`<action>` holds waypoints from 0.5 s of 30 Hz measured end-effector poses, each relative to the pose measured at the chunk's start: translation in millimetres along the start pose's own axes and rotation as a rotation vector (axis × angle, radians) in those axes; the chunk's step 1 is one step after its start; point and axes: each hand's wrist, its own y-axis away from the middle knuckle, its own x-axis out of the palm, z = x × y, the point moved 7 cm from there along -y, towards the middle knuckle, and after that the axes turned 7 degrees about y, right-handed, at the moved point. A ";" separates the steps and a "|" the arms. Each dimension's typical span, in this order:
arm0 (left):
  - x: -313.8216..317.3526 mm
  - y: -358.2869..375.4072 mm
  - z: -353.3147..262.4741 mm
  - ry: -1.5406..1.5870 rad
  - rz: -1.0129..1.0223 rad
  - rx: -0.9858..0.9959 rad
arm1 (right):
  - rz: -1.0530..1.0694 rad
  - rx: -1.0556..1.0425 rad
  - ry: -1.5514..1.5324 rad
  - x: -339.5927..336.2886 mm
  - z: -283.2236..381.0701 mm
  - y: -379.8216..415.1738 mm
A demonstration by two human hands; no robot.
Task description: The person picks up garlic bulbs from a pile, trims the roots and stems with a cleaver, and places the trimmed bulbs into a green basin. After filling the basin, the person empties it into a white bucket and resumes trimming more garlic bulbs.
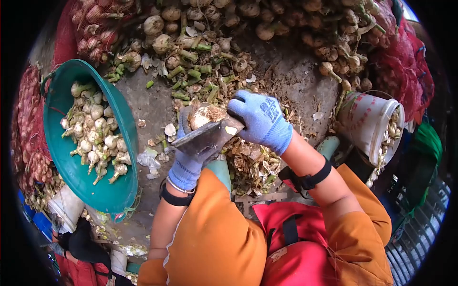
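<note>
Gloved hands trimming a garlic bulb at the centre of the frame.

The left hand is closed around a garlic bulb just above centre; the right hand is clenched on a broad knife whose blade lies against the bulb. A green basin of trimmed garlic sits at left, a white bucket at right.

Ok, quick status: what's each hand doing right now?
Left hand: closed around a garlic bulb, held up against the blade.
Right hand: closed on the handle of the cleaver, its blade at the bulb.
</note>
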 end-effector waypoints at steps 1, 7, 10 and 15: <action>7.5 4.2 4.3 -0.349 0.025 0.144 | 0.016 0.039 -0.006 4.0 -4.1 -1.5; 58.1 20.1 5.2 -1.366 0.091 0.601 | 0.049 0.721 -0.874 52.3 -102.5 12.0; 63.6 5.9 -6.3 -2.201 -0.124 1.031 | -0.061 0.636 -1.284 59.5 -55.0 -0.5; -27.8 16.9 -50.4 -1.596 -0.156 0.565 | 0.071 0.105 -0.222 -13.8 -9.8 -15.5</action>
